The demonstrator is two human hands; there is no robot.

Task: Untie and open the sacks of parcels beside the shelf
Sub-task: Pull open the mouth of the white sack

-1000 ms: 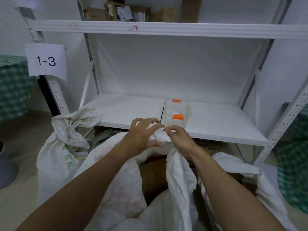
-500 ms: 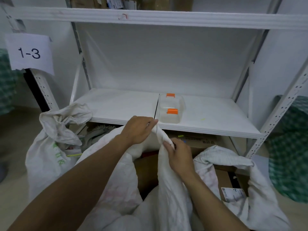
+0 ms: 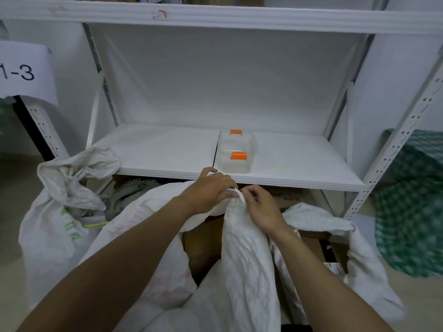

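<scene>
A large white woven sack (image 3: pixel 249 264) stands in front of me below the shelf, its mouth gathered into a bunched neck. My left hand (image 3: pixel 211 194) grips the top of that neck. My right hand (image 3: pixel 261 207) pinches the cloth just to the right of it, fingertips nearly touching the left hand. Brown cardboard parcels (image 3: pixel 203 245) show inside the sack. A second white sack (image 3: pixel 60 212) with green print stands to the left, its top crumpled and folded over.
A white metal shelf (image 3: pixel 167 152) is straight ahead, with a clear plastic box with orange clips (image 3: pixel 237 152) on its board. A paper label "1-3" (image 3: pixel 24 73) hangs on the left upright. A green chequered bag (image 3: pixel 412 200) sits at the right.
My right hand has risen back up the sack's neck and now meets my left hand at the top. The camera has moved closer to the shelf.
</scene>
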